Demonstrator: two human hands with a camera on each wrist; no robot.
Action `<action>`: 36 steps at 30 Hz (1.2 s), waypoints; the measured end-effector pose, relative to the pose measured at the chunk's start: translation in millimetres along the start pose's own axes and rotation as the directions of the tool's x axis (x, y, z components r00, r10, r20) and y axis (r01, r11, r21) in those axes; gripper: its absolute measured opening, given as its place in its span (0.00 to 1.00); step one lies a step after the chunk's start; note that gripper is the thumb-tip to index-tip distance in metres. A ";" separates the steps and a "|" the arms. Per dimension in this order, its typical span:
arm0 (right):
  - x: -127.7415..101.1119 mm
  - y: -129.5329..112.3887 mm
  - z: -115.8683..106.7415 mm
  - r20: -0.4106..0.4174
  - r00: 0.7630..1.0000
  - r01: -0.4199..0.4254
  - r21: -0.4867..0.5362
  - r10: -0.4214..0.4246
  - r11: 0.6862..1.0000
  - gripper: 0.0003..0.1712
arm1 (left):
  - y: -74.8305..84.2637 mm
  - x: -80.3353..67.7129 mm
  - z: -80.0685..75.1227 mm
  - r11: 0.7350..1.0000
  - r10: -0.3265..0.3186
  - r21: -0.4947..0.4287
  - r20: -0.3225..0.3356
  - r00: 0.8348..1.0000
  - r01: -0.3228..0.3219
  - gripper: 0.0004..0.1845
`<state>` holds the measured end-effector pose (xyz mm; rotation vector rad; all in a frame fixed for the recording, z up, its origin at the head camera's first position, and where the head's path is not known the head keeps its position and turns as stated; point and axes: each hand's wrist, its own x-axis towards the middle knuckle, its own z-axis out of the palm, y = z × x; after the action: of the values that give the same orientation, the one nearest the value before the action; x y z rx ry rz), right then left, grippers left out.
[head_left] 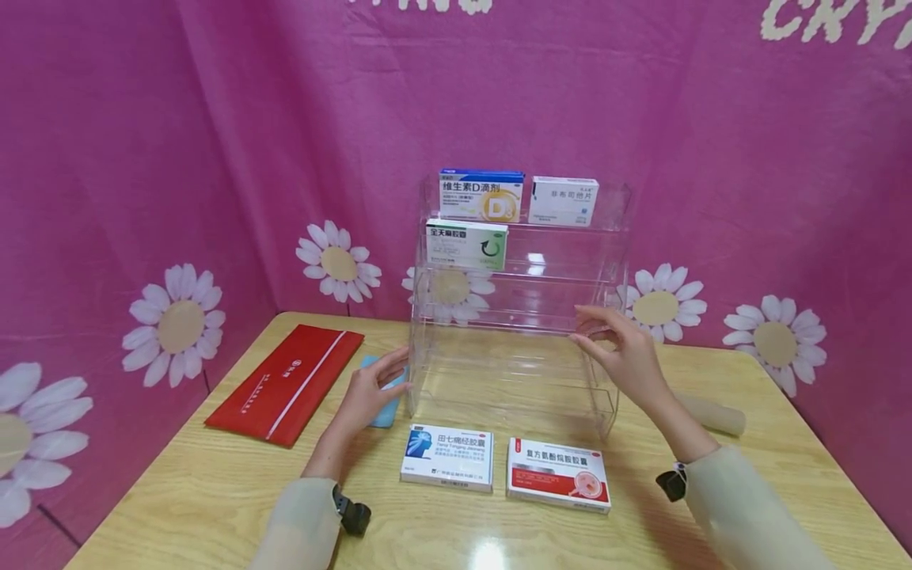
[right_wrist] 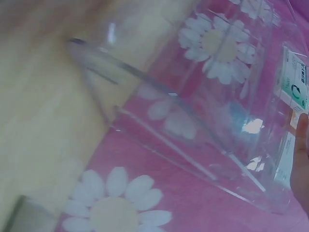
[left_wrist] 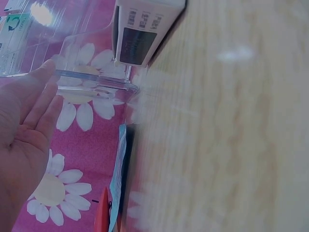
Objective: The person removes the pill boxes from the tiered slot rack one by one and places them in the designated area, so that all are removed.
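A clear acrylic tiered shelf [head_left: 513, 348] stands at the middle of the table. Its top tier holds a yellow-and-blue medicine box [head_left: 480, 195] and a white box [head_left: 564, 201]; a green-and-white box [head_left: 466, 244] sits one tier lower. My left hand [head_left: 388, 376] lies with straight fingers by the shelf's left wall, over a light-blue flat thing [head_left: 383, 410]. My right hand [head_left: 591, 332] hovers with relaxed fingers at the shelf's right wall; whether it touches is unclear. In the left wrist view my palm [left_wrist: 24, 130] faces the shelf edge [left_wrist: 96, 82]. The right wrist view shows the shelf [right_wrist: 193, 111].
Two medicine boxes lie flat in front of the shelf: a blue-and-white one [head_left: 447, 457] and a red-and-white one [head_left: 558, 475]. A red pouch [head_left: 285, 384] lies at the left, a beige roll [head_left: 712, 413] at the right. A pink flowered cloth [head_left: 178, 198] hangs behind and beside the table.
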<state>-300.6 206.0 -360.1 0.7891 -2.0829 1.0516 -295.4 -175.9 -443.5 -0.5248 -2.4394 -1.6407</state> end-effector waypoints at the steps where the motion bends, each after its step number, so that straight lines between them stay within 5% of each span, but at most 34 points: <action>1: 5.4 -0.5 1.9 -0.003 1.000 0.010 -0.007 -0.010 1.000 0.25 | 0.0 0.1 0.0 1.000 0.000 0.001 0.002 1.000 0.000 0.32; 10: 52.9 -7.2 23.3 -0.031 0.998 0.044 -0.041 -0.046 0.998 0.24 | 3.7 -0.9 -0.2 0.998 -0.063 0.000 -0.002 0.998 0.063 0.32; 17: 88.7 -14.2 40.9 -0.042 0.999 -0.008 -0.025 0.007 1.000 0.23 | 0.9 0.7 -0.4 0.999 -0.035 -0.002 -0.004 0.999 0.035 0.32; 24: 116.2 -15.9 57.8 -0.020 1.000 -0.020 -0.085 0.019 0.996 0.22 | 36.5 -8.4 -3.4 0.999 -0.036 0.009 0.012 0.999 0.036 0.31; 36: 142.5 -10.4 76.7 0.052 0.996 -0.060 -0.121 0.067 0.991 0.21 | 4.1 -0.6 -0.3 0.999 -0.034 -0.033 0.002 0.999 0.034 0.32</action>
<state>-399.8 105.7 -280.1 0.7042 -2.2092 0.9385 -293.3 -174.9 -440.1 -0.4922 -2.4394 -1.6968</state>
